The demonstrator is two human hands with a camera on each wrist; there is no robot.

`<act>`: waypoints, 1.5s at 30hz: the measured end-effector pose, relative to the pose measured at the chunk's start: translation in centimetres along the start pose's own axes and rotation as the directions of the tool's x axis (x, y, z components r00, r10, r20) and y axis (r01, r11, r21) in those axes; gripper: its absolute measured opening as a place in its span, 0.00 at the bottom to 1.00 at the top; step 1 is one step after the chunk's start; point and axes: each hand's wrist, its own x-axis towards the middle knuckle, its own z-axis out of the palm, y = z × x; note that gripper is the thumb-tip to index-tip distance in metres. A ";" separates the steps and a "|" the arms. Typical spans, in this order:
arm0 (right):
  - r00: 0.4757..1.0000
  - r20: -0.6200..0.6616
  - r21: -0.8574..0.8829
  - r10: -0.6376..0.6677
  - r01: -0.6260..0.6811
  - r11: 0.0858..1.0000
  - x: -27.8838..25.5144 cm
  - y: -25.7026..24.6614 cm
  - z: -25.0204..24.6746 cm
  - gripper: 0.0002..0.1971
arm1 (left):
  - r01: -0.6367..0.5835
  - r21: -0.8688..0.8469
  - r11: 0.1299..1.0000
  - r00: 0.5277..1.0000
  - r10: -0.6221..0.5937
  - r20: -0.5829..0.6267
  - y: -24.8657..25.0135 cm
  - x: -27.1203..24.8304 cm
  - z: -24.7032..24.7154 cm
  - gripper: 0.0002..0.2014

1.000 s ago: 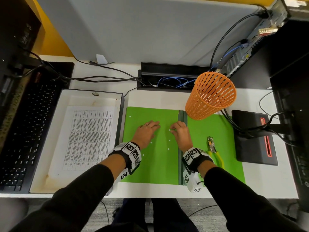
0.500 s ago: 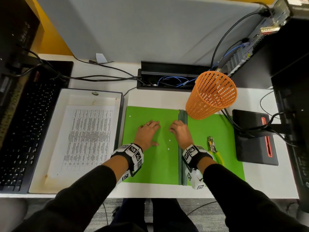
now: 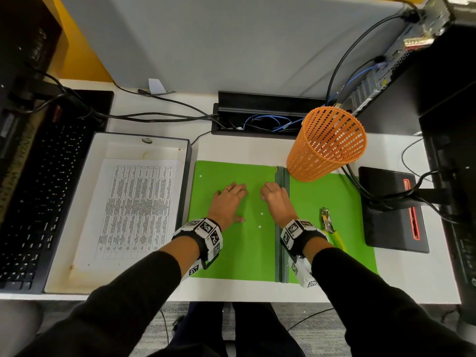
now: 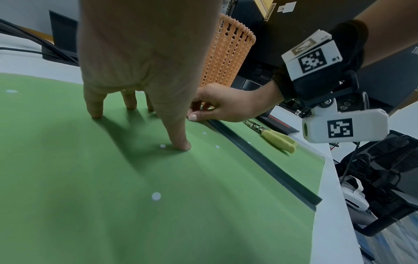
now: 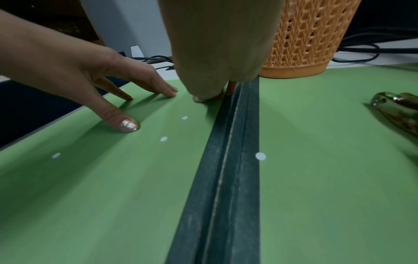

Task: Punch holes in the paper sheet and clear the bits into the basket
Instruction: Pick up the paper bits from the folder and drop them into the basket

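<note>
While hidden from the head view, right hand pinching at folder spine, left hand flat, fingers spread, bits scattered.

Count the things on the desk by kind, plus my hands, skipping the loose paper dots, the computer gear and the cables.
Orange basket: 1
Yellow-handled punch: 1
Green folder: 1
Printed sheet: 1
Tray: 1
Hands: 2, left hand and right hand
Total: 7
</note>
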 end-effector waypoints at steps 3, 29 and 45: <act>1.000 -0.007 -0.064 0.023 -0.023 0.998 -0.5 0.0 0.4 0.15 | 0.000 -0.003 1.000 1.000 0.000 0.002 0.0 -0.1 -0.1 0.42; 0.846 -0.508 0.257 0.159 -0.028 0.966 3.3 4.0 -19.5 0.03 | 0.066 0.126 0.990 0.996 -0.074 0.056 2.6 0.2 -1.7 0.42; 0.868 -0.400 0.265 0.293 -0.197 0.944 2.8 6.8 -20.4 0.07 | 0.024 0.125 0.992 0.994 -0.037 0.101 2.0 0.2 -1.8 0.43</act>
